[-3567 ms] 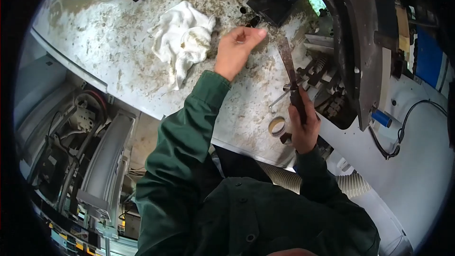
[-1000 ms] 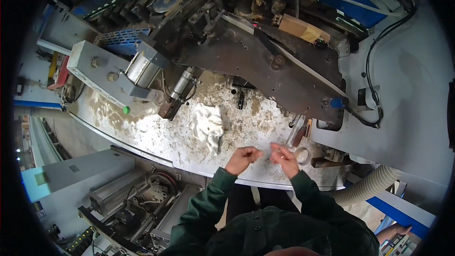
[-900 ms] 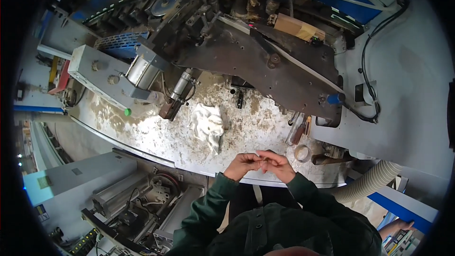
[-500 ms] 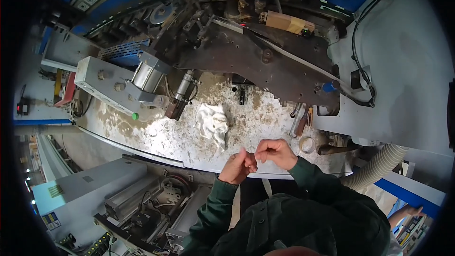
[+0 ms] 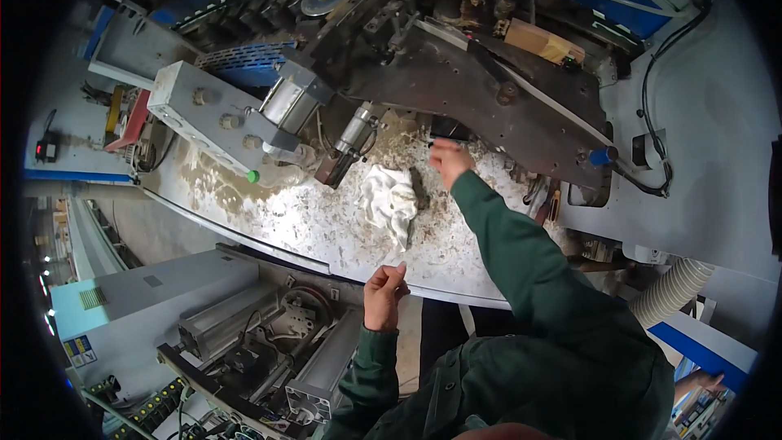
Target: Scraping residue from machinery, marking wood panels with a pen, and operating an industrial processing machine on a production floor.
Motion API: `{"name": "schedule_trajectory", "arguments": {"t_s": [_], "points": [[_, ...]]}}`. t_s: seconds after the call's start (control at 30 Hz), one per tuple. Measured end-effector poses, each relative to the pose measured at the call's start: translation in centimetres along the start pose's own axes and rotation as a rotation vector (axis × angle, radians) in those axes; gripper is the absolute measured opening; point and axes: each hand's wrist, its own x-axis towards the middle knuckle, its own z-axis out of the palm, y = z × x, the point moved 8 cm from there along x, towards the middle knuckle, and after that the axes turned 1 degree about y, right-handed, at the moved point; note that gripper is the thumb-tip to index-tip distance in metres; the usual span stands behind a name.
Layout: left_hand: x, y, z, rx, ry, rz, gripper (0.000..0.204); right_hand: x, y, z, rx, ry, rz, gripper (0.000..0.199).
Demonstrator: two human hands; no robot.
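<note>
My right hand (image 5: 450, 163) reaches out over the grimy white worktop (image 5: 326, 236), fingers bent together beside a small dark fitting (image 5: 444, 126) under the edge of a dark metal plate (image 5: 440, 85). Whatever its fingertips grip, if anything, is too small to make out. Close to the worktop's front edge, my left hand (image 5: 383, 297) is raised with thumb and fingers pressed together; what lies between them cannot be seen. A crumpled white cloth (image 5: 389, 204) lies between the hands, touched by neither.
Left of the cloth stands a pneumatic cylinder (image 5: 354, 134) beside a grey machine housing (image 5: 204, 114). Handled tools (image 5: 554, 204) lie under the plate's right end. A ribbed hose (image 5: 672, 293) hangs at the right. Another person's hand (image 5: 700, 381) shows at the lower right.
My hands have come apart. The right one has moved forward to the plate's edge, while the left has dropped slightly toward me. The whole view has shifted.
</note>
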Motion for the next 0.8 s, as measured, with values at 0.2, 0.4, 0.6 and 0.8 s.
{"name": "schedule_trajectory", "arguments": {"t_s": [0.2, 0.4, 0.6, 0.8], "points": [[0.1, -1.5, -4.9, -0.07, 0.077, -0.023, 0.02, 6.3, -2.0, -0.4, -0.078, 0.359, -0.142, 0.021], [-1.8, -1.0, -8.9, -0.1, 0.207, 0.061, 0.014, 3.4, -1.8, 1.9, -0.003, 0.256, -0.227, 0.043], [-1.6, -5.2, -10.7, -0.041, 0.228, 0.08, 0.016, -11.4, 3.4, 3.7, -0.435, -0.344, -0.017, 0.032], [-3.6, -5.7, -6.6, -0.162, 0.142, 0.21, 0.017, -25.3, 7.3, 3.1, -0.61, -0.724, 0.116, 0.025]]}}
